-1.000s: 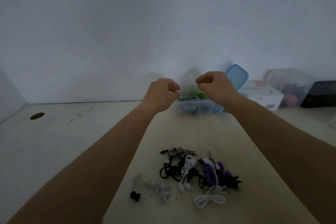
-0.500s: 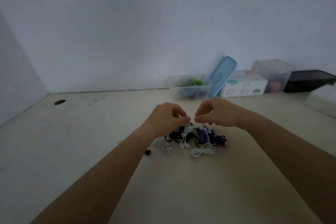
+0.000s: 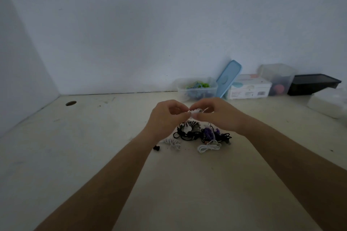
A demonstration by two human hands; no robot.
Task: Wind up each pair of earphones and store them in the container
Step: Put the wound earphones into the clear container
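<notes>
Both forearms came in from the bottom corners and angled toward the middle, bare to the wrist. On the table [image 3: 93,155] just past them lay the loose earphone pile [image 3: 195,134]: black, purple and striped cords tangled together, a white coil [image 3: 208,147] at its near right edge, a striped bundle [image 3: 173,143] at its near left, and a little black piece [image 3: 156,148] just beside that.

The hands met right above the pile. The left hand [image 3: 165,116] had its fingers curled with thumb and forefinger pinching the white earphones [image 3: 195,111], and the right hand [image 3: 217,114] pinched the same pair from the other side, knuckles up. It's blurry, so I couldn't tell how the cord ran.

A broad stretch of tabletop ran from the pile to the left wall, with a round hole [image 3: 71,103] near the back corner. At the back wall sat the clear container [image 3: 197,90] with green and blue cords inside, and its blue lid [image 3: 228,78] leaned up on its right. A white box [image 3: 247,89], clear tub [image 3: 277,78] and black tray [image 3: 313,83] lined up further right.
</notes>
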